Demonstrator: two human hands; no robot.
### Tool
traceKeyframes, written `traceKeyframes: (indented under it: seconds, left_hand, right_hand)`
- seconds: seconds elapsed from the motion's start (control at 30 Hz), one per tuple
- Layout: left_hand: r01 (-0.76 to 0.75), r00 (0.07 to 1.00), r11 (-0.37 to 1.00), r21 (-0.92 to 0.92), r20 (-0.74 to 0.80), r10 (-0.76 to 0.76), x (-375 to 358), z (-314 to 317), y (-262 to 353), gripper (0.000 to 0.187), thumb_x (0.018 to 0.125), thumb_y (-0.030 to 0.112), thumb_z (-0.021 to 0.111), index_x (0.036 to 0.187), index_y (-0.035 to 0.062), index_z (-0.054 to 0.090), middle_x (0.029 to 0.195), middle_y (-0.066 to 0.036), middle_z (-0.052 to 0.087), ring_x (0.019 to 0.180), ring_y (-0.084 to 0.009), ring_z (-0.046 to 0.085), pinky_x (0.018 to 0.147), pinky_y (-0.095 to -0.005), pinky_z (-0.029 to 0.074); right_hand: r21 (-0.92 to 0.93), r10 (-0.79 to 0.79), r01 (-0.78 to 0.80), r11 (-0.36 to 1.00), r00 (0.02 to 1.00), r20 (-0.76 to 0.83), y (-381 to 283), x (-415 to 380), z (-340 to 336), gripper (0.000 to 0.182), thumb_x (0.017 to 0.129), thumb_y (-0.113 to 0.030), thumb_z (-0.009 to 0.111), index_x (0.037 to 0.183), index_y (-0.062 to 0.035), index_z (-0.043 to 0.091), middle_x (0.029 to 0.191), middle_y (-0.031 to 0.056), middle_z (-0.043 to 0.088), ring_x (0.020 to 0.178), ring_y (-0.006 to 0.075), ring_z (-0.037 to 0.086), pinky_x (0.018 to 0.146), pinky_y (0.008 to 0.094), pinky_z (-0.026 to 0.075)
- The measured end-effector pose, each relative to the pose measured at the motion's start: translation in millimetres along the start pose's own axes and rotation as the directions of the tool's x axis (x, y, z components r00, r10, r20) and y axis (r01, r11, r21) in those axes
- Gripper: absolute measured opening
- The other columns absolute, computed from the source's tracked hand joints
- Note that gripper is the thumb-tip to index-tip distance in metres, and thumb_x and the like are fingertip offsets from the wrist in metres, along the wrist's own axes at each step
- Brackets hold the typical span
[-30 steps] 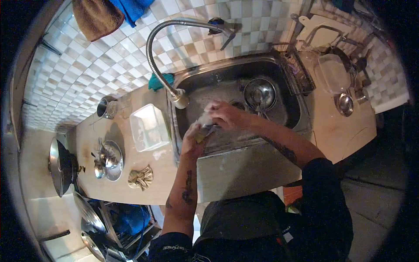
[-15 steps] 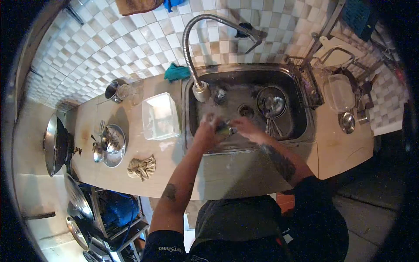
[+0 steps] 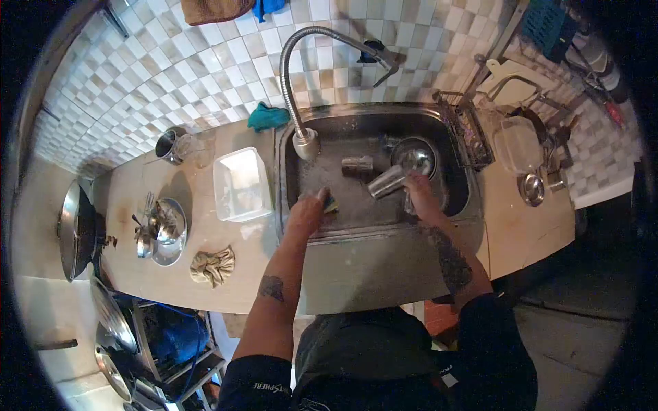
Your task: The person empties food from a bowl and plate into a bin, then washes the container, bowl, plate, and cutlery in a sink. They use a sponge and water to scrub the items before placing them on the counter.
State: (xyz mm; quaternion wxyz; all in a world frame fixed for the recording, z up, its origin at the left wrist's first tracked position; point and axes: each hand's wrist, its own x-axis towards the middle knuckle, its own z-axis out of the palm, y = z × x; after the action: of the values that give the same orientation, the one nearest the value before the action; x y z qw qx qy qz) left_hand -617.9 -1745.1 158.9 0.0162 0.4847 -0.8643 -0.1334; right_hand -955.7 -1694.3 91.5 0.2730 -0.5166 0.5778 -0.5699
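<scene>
In the steel sink [image 3: 329, 123], my left hand [image 3: 307, 212] is closed around a yellow-green sponge [image 3: 332, 204], low on the left side. My right hand [image 3: 423, 194] grips a shiny metal cup [image 3: 386, 183], tilted with one end toward the sink's middle. Another metal cup [image 3: 356, 165] lies on its side on the sink floor, just behind the held one. Beyond my right hand sits a round metal bowl [image 3: 415, 155]. The spoon handles by the bowl are mostly hidden by that hand.
A flexible faucet [image 3: 306, 144] arches over the sink's left. Left on the counter are a white plastic tub [image 3: 241, 185], a crumpled cloth [image 3: 212, 266] and a metal plate [image 3: 171, 255] with utensils. A wire rack [image 3: 471, 137] and a clear container [image 3: 517, 145] stand right.
My hands have moved apart: the left stays low on the left with the sponge, the right has gone right and holds a metal cup. The view has shifted slightly.
</scene>
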Motion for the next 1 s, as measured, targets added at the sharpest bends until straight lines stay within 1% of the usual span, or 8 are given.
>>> traceKeyframes:
  seconds: [0.17, 0.3, 0.43, 0.53, 0.6, 0.7, 0.77, 1.0]
  left_hand:
    - [0.232, 0.973, 0.929, -0.289, 0.083, -0.218, 15.1, -47.6, 45.6, 0.061, 0.077, 0.032, 0.073, 0.127, 0.0050, 0.049, 0.119, -0.026, 0.053, 0.106, -0.0388, 0.057, 0.088, -0.0455, 0.048]
    - [-0.362, 0.883, 0.513, -0.778, -0.462, -0.076, 23.4, -14.8, 102.5, 0.050, 0.078, 0.016, 0.067, 0.124, 0.0028, 0.052, 0.126, -0.027, 0.046, 0.117, -0.0411, 0.048, 0.103, -0.0467, 0.037]
    - [-0.447, 0.798, 0.837, -0.315, -0.563, 0.214, 29.1, -56.6, 111.5, 0.050, 0.077, 0.009, 0.064, 0.125, 0.0078, 0.050, 0.131, -0.023, 0.046, 0.124, -0.0428, 0.042, 0.107, -0.0471, 0.033]
    - [-0.340, 0.778, 0.878, -0.336, -0.625, 0.062, 24.8, -51.3, 112.1, 0.049, 0.081, 0.011, 0.063, 0.128, 0.0105, 0.048, 0.135, -0.018, 0.046, 0.121, -0.0405, 0.045, 0.104, -0.0432, 0.037]
    - [-0.262, 0.808, 0.880, -0.397, -0.589, -0.026, -4.3, -41.9, 134.3, 0.045, 0.089, 0.018, 0.057, 0.131, 0.0088, 0.045, 0.134, -0.018, 0.047, 0.120, -0.0368, 0.047, 0.101, -0.0421, 0.040]
    - [-0.007, 0.880, 0.186, -0.982, -0.095, -0.465, 3.0, -50.3, 121.5, 0.040, 0.096, 0.032, 0.045, 0.126, 0.0040, 0.048, 0.125, -0.018, 0.051, 0.109, -0.0301, 0.053, 0.093, -0.0410, 0.044]
    - [0.047, 0.870, -0.332, -0.942, 0.202, -0.450, 12.4, -55.3, 95.9, 0.045, 0.100, 0.034, 0.036, 0.120, -0.0046, 0.050, 0.109, -0.021, 0.060, 0.099, -0.0295, 0.059, 0.086, -0.0399, 0.047]
    - [-0.301, 0.767, 0.865, -0.401, -0.641, -0.030, -1.8, -93.3, 83.5, 0.022, 0.091, 0.021, 0.051, 0.103, 0.0042, 0.060, 0.110, -0.018, 0.059, 0.089, -0.0314, 0.057, 0.079, -0.0448, 0.045]
  right_hand:
    - [0.747, 0.496, -0.579, 0.326, 0.778, 0.386, -88.2, 5.4, 4.2, 0.027, 0.084, -0.014, 0.064, 0.109, -0.0041, 0.060, 0.102, 0.0069, 0.062, 0.091, 0.0186, 0.063, 0.076, 0.0329, 0.052]
    - [0.366, 0.037, -0.113, 0.924, 0.978, 0.207, -140.9, -19.2, 69.0, 0.050, 0.082, -0.021, 0.067, 0.126, -0.0050, 0.048, 0.115, 0.0098, 0.058, 0.106, 0.0227, 0.059, 0.086, 0.0333, 0.050]
    - [-0.395, -0.288, 0.364, 0.844, 0.927, 0.240, -110.9, -21.6, 109.6, 0.062, 0.081, -0.026, 0.068, 0.133, -0.0039, 0.042, 0.117, 0.0128, 0.059, 0.104, 0.0277, 0.059, 0.088, 0.0370, 0.049]
    - [0.292, 0.070, -0.097, 0.952, 0.992, 0.101, -139.1, -21.7, 107.4, 0.060, 0.084, -0.024, 0.066, 0.134, -0.0016, 0.042, 0.124, 0.0161, 0.056, 0.112, 0.0287, 0.055, 0.094, 0.0390, 0.045]
    - [0.828, 0.435, -0.486, 0.279, 0.833, 0.342, -154.9, -15.8, 95.7, 0.052, 0.088, -0.018, 0.064, 0.133, 0.0008, 0.044, 0.127, 0.0151, 0.053, 0.118, 0.0245, 0.050, 0.098, 0.0376, 0.041]
    - [-0.189, -0.383, 0.374, 0.908, 0.923, -0.017, -118.8, -12.3, 119.1, 0.056, 0.085, -0.026, 0.070, 0.130, -0.0004, 0.049, 0.119, 0.0108, 0.058, 0.109, 0.0227, 0.055, 0.095, 0.0359, 0.044]
    - [0.167, 0.096, -0.130, 0.977, 0.976, 0.196, -83.8, -11.5, 126.8, 0.061, 0.082, -0.029, 0.073, 0.131, -0.0010, 0.049, 0.117, 0.0098, 0.059, 0.107, 0.0207, 0.056, 0.095, 0.0338, 0.043]
    - [0.244, 0.140, -0.476, 0.845, 0.638, 0.758, -144.3, 35.0, 52.6, 0.049, 0.081, -0.025, 0.074, 0.119, 0.0003, 0.056, 0.117, 0.0093, 0.062, 0.107, 0.0231, 0.056, 0.096, 0.0357, 0.042]
